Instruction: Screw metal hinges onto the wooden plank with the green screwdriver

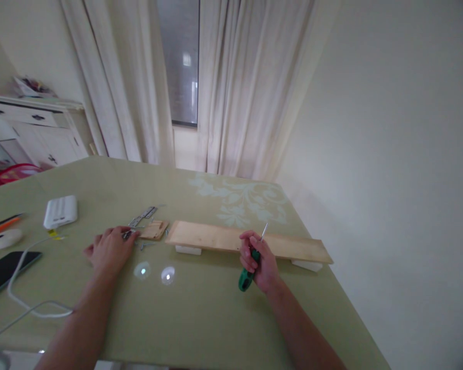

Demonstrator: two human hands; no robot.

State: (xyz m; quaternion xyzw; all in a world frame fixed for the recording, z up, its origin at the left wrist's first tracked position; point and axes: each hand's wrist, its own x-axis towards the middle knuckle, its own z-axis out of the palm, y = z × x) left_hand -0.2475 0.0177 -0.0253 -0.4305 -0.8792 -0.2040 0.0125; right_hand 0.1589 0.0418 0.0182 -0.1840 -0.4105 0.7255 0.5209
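My right hand [261, 261] is closed around the green handle of a screwdriver [245, 277], its thin metal shaft pointing up and away. Behind that hand a long light wooden board [212, 236] lies flat, raised on two white blocks, one block [188, 250] near its left end and the other block [307, 265] near its right. To the left, my left hand [113, 249] rests low over the table, fingers bent onto a small dark metal piece [127, 235]. Beside its fingertips are a small wooden plate [153, 230], loose screws [146, 245] and flat metal hinge-like pieces [143, 216].
On the green table's [185, 318] left side lie a white power bank [60, 210], a black phone [7, 270], a white cable [13, 295], a round white case [6, 239] and an orange pen-like tool [2, 227]. A wall [401, 180] borders the table's right edge.
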